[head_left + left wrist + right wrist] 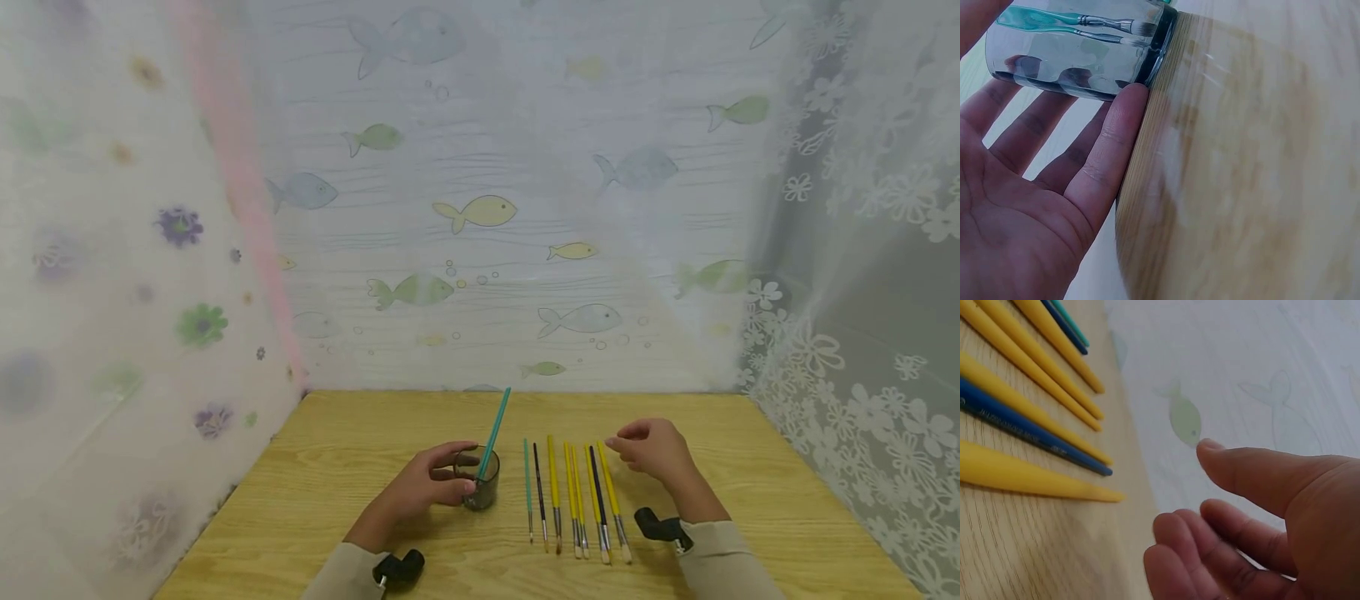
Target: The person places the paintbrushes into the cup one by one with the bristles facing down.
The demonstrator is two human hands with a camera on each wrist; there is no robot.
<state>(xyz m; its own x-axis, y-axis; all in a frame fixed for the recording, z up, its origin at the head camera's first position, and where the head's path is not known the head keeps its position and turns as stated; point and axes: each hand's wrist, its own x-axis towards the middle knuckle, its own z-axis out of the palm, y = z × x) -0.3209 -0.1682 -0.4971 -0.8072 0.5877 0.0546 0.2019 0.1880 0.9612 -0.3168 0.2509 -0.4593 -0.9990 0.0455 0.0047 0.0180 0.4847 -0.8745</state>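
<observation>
A clear drinking glass (482, 495) stands upright left of the middle of the table, with teal paintbrushes (495, 432) leaning in it. My left hand (427, 486) holds the glass from its left side, thumb in front and fingers behind. Two teal brushes (1079, 25) show through the glass in the left wrist view, bristles at the base. My right hand (655, 454) hovers by the handle end of the rightmost yellow paintbrush (611, 483). Its fingers bend loosely, with thumb and fingertips apart and nothing between them in the right wrist view.
Several paintbrushes lie in a row right of the glass, bristles toward me: a teal one (528, 487), dark ones (540, 492) and yellow ones (554, 483). Behind the wooden table (337, 417) hangs a fish-print curtain (487, 333); patterned sheets flank both sides.
</observation>
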